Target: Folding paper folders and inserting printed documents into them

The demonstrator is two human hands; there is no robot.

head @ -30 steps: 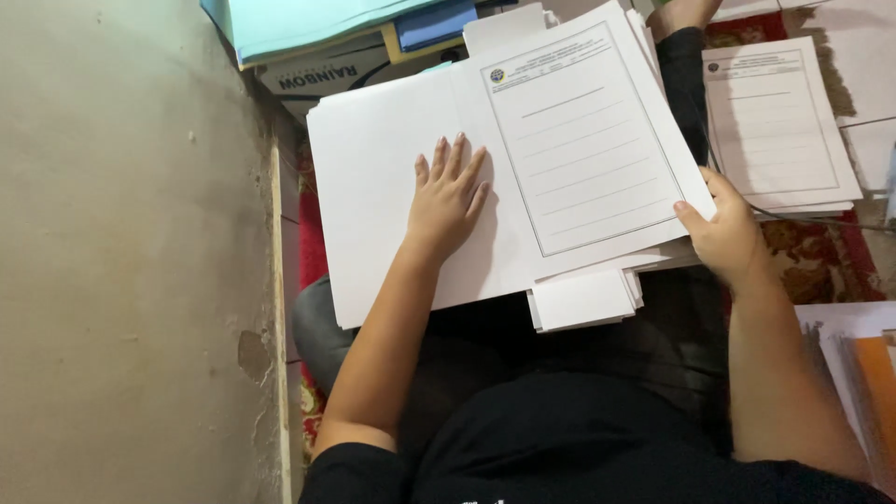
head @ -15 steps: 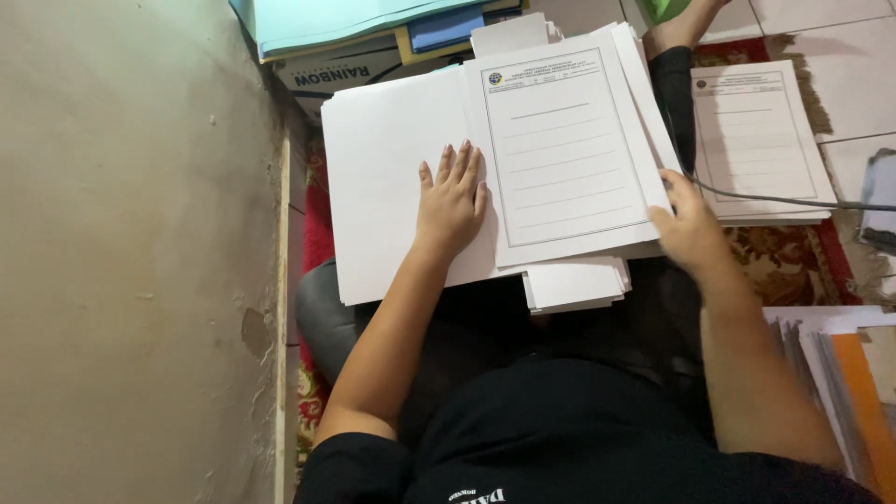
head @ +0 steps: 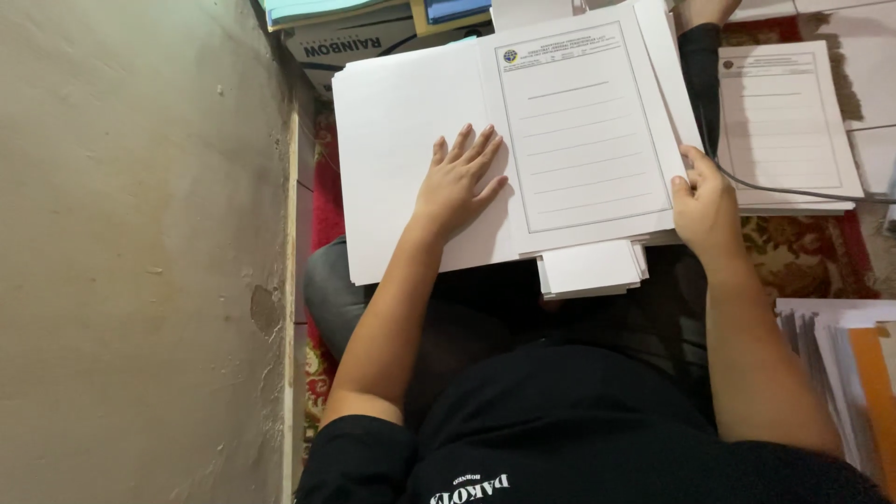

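Wall [head: 140, 261]: I saw a bare beige wall filling the left side, with a chipped patch low down.
Rug [head: 322, 187]: a red patterned rug showed in a strip between the wall and the papers, and again at the right.
Blank sheets [head: 392, 140]: a stack of white sheets lay on the person's lap, its left half blank.
Left hand [head: 457, 182]: it lay flat and open on the blank sheets, fingers spread, its grip closed on nothing.
Lined form [head: 583, 131]: a printed form with ruled lines lay on top of the stack's right half, just beside the left hand.
Smaller paper stack [head: 590, 271]: it stuck out from under the form's lower edge.
Right hand [head: 705, 210]: its grip pinched the form's right edge, thumb on top.
Second form pile [head: 784, 121]: it lay on the floor to the right, a dark cable [head: 793, 191] across its lower part.
Folders [head: 840, 373]: white and orange edges stood at far right.
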